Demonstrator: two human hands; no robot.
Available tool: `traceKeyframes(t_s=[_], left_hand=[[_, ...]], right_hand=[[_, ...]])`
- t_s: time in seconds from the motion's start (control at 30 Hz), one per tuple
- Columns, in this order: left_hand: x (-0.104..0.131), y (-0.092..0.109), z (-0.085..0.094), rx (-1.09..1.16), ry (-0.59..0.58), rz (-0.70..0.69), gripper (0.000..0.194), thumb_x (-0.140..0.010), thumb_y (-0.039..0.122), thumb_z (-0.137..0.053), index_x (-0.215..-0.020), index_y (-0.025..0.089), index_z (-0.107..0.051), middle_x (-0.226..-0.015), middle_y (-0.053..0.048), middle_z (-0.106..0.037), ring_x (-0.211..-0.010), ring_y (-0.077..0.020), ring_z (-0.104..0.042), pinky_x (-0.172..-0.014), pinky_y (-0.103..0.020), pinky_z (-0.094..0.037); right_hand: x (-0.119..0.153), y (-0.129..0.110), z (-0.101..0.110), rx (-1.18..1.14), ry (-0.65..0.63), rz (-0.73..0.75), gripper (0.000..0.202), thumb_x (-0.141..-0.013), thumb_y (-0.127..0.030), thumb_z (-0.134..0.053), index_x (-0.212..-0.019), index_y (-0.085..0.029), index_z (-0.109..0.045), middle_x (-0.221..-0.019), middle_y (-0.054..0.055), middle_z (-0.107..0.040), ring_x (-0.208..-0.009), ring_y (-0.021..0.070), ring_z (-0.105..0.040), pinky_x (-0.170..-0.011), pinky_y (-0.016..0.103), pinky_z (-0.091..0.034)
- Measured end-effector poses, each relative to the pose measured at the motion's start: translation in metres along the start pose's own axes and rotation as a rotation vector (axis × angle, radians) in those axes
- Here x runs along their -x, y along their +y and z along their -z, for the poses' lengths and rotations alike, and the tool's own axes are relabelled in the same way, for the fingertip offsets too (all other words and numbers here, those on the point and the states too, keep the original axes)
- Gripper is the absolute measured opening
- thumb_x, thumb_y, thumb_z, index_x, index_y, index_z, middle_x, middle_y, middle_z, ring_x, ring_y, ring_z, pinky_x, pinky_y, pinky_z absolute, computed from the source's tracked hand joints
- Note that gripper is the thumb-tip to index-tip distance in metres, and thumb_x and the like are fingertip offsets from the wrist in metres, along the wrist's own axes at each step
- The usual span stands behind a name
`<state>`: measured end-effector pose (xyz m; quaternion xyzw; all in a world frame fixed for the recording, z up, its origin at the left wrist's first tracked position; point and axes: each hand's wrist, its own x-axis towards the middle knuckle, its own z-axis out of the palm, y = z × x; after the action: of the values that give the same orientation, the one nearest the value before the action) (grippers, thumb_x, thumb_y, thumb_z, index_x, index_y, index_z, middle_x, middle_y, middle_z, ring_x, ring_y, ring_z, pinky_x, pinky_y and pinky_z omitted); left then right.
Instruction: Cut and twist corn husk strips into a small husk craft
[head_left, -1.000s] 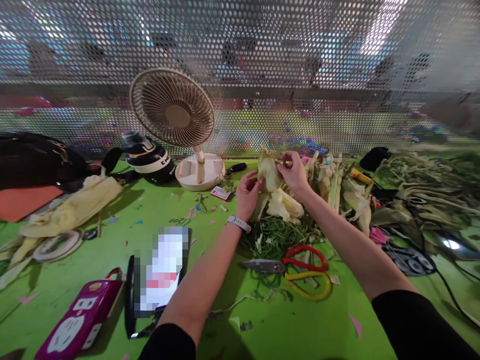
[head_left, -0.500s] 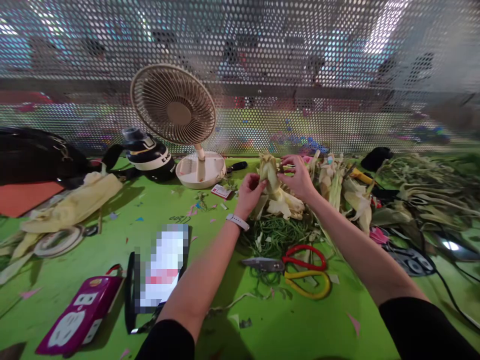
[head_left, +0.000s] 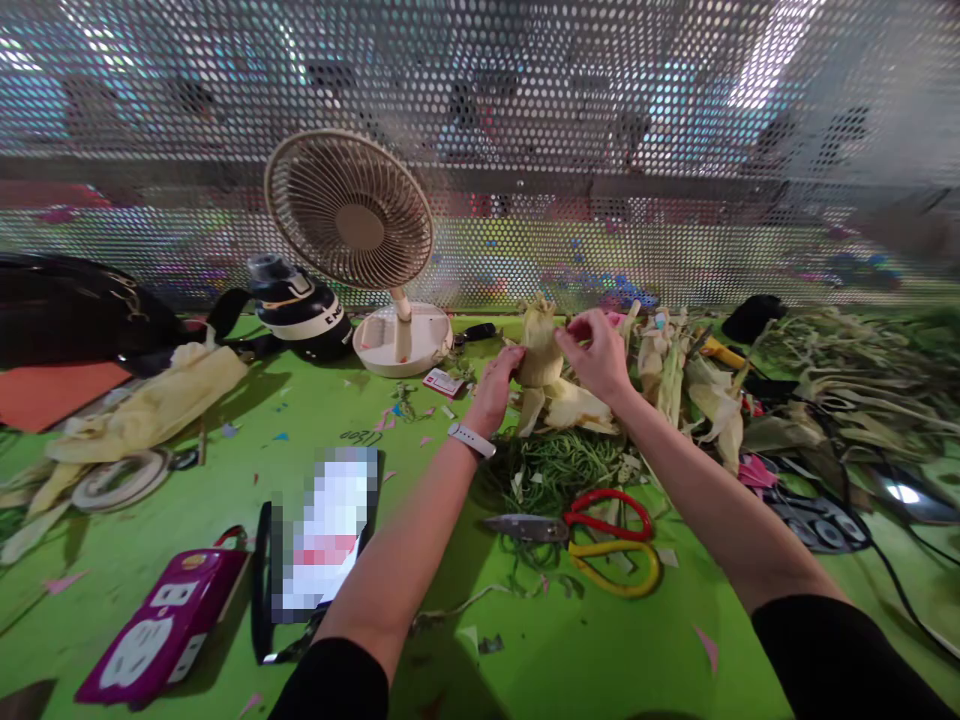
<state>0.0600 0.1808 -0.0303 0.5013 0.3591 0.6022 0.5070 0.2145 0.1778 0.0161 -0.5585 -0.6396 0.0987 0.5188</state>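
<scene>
A pale yellow-green corn-husk bundle (head_left: 541,350) stands upright at the middle, with loose husk pieces (head_left: 574,408) beneath it. My left hand (head_left: 496,385) holds the bundle by its left side, fingers closed against it. Just right of the bundle is my right hand (head_left: 594,350), its thumb and fingertips pinched together; anything between them is too small to make out. Green string-like strands (head_left: 559,468) lie in a heap below the hands. Scissors with one red and one yellow handle (head_left: 611,570) rest in front of the heap.
A fan (head_left: 360,228) and a black bottle (head_left: 304,315) stand at the back left, before a perforated metal screen (head_left: 517,240). A lit phone (head_left: 330,540) and a purple pouch (head_left: 165,630) lie left. More husks (head_left: 720,400) and cables are on the right.
The bundle has turned and shows a broader, rounder face. My left fingers have straightened somewhat along its side, and my right fingers have drawn together into a pinch.
</scene>
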Motion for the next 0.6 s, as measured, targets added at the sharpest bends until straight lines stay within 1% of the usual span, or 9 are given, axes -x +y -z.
traceKeyframes(t_s=[0.07, 0.13, 0.2, 0.27, 0.37, 0.47, 0.57, 0.6], left_hand=[[0.000, 0.002, -0.001, 0.015, -0.037, 0.005, 0.018, -0.078, 0.032, -0.060, -0.074, 0.018, -0.072, -0.088, -0.004, -0.069, -0.090, -0.0186, -0.059, -0.078, -0.028, -0.045], [0.001, 0.005, -0.004, 0.058, -0.026, 0.045, 0.018, -0.076, 0.032, -0.062, -0.073, 0.018, -0.071, -0.089, -0.004, -0.068, -0.091, -0.0178, -0.058, -0.079, -0.027, -0.045], [0.003, 0.009, -0.006, 0.102, -0.005, 0.094, 0.017, -0.073, 0.033, -0.065, -0.071, 0.017, -0.070, -0.086, -0.003, -0.068, -0.089, -0.0167, -0.058, -0.077, -0.026, -0.044], [0.005, 0.012, -0.007, 0.123, 0.011, 0.120, 0.018, -0.071, 0.034, -0.068, -0.068, 0.017, -0.069, -0.083, -0.003, -0.067, -0.086, -0.0159, -0.057, -0.074, -0.025, -0.044], [0.006, 0.013, -0.008, 0.138, 0.034, 0.135, 0.019, -0.070, 0.036, -0.068, -0.071, 0.017, -0.070, -0.084, -0.003, -0.067, -0.087, -0.0162, -0.057, -0.071, -0.024, -0.044], [0.003, 0.009, -0.006, 0.160, 0.052, 0.150, 0.021, -0.067, 0.037, -0.070, -0.072, 0.017, -0.070, -0.085, -0.003, -0.067, -0.087, -0.0161, -0.058, -0.070, -0.024, -0.044], [-0.004, 0.001, -0.003, 0.211, 0.124, 0.181, 0.026, -0.065, 0.040, -0.070, -0.075, 0.016, -0.069, -0.084, -0.004, -0.069, -0.084, -0.0161, -0.059, -0.068, -0.025, -0.045], [-0.006, -0.001, -0.002, 0.231, 0.154, 0.199, 0.028, -0.064, 0.041, -0.070, -0.076, 0.016, -0.069, -0.082, -0.004, -0.069, -0.081, -0.0161, -0.060, -0.067, -0.025, -0.045]], right_hand=[[0.000, 0.000, -0.001, 0.007, -0.087, 0.026, 0.018, -0.075, -0.037, -0.060, -0.079, -0.021, -0.051, -0.076, 0.002, -0.061, -0.066, 0.0167, -0.056, -0.062, 0.031, -0.042], [0.000, 0.001, -0.002, 0.026, -0.140, 0.049, 0.018, -0.078, -0.038, -0.059, -0.074, -0.021, -0.054, -0.070, 0.002, -0.060, -0.063, 0.0171, -0.055, -0.060, 0.030, -0.042], [0.002, 0.001, -0.001, 0.093, -0.150, 0.134, 0.021, -0.082, -0.038, -0.055, -0.070, -0.021, -0.057, -0.068, 0.003, -0.060, -0.065, 0.0184, -0.055, -0.060, 0.031, -0.041], [0.005, 0.000, 0.001, 0.199, -0.119, 0.225, 0.022, -0.086, -0.037, -0.052, -0.073, -0.022, -0.061, -0.073, 0.005, -0.062, -0.072, 0.0202, -0.057, -0.064, 0.031, -0.041], [0.010, -0.002, 0.004, 0.303, -0.115, 0.274, 0.023, -0.090, -0.034, -0.048, -0.078, -0.023, -0.065, -0.077, 0.006, -0.064, -0.077, 0.0210, -0.058, -0.065, 0.031, -0.041], [0.012, -0.002, 0.006, 0.235, -0.163, 0.314, 0.021, -0.090, -0.033, -0.048, -0.080, -0.024, -0.064, -0.079, 0.005, -0.063, -0.079, 0.0210, -0.058, -0.068, 0.031, -0.043], [0.013, 0.001, 0.007, 0.053, -0.119, 0.334, 0.018, -0.089, -0.034, -0.051, -0.079, -0.023, -0.062, -0.083, 0.006, -0.063, -0.085, 0.0216, -0.057, -0.076, 0.034, -0.045], [0.015, 0.003, 0.008, -0.019, -0.123, 0.325, 0.017, -0.088, -0.034, -0.052, -0.079, -0.023, -0.061, -0.085, 0.005, -0.063, -0.087, 0.0214, -0.057, -0.079, 0.035, -0.045]])
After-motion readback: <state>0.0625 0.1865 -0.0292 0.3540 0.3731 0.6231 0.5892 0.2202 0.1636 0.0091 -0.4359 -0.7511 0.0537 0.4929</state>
